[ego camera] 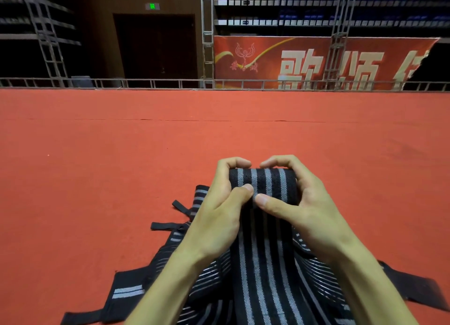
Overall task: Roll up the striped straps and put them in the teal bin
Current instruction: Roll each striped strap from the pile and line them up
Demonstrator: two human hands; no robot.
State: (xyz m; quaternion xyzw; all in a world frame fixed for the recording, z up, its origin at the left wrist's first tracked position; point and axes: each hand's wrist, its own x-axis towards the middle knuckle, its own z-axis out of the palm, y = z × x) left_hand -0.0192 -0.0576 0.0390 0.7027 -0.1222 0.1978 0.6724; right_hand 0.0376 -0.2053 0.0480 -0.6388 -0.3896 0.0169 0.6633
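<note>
We see both hands gripping one striped strap (263, 264): left hand (219, 215) and right hand (302, 203) curl around its rolled end. More straps (126, 292) lie on the red floor (121, 154).

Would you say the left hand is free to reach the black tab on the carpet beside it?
Probably not yet: the left hand grips the strap roll with the right hand. The tab lies uncovered nearby, so letting go should allow it.

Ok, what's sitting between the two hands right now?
In the head view, the rolled end of a striped strap: the left hand and right hand grip it from either side.
</note>
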